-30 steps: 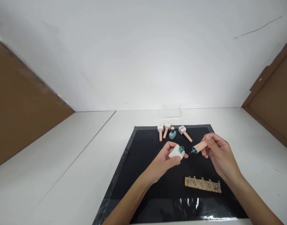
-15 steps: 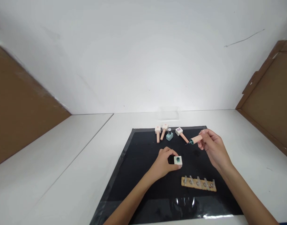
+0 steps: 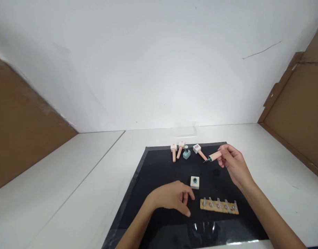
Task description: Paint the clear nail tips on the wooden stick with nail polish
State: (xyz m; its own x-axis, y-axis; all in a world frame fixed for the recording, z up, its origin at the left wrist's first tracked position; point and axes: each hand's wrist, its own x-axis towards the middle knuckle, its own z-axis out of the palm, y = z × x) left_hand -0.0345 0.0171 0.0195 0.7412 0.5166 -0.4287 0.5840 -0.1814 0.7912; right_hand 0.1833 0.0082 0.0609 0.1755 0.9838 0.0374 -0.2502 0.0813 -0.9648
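A peach nail polish cap point(image 3: 215, 156) with its brush pointing left and down is pinched in my right hand point(image 3: 233, 160), above the black mat. The uncapped white nail polish bottle point(image 3: 194, 184) stands upright on the mat, green around its neck. Just in front of that bottle, my left hand point(image 3: 173, 197) holds nothing; thumb and fingers are apart. To the right of my left hand lies a tan strip point(image 3: 219, 206) bearing several clear nail tips.
Along the mat's back edge lie white bottles with peach caps point(image 3: 173, 152) and a small teal bottle point(image 3: 186, 154) with a silver cap. Behind them is a clear tray point(image 3: 186, 131). Cardboard panels point(image 3: 296, 100) flank the white table, and a white wall rises behind.
My left hand has let go of the white bottle and moved toward me. My right hand still holds the cap, nearly in the same place. The view has shifted slightly.
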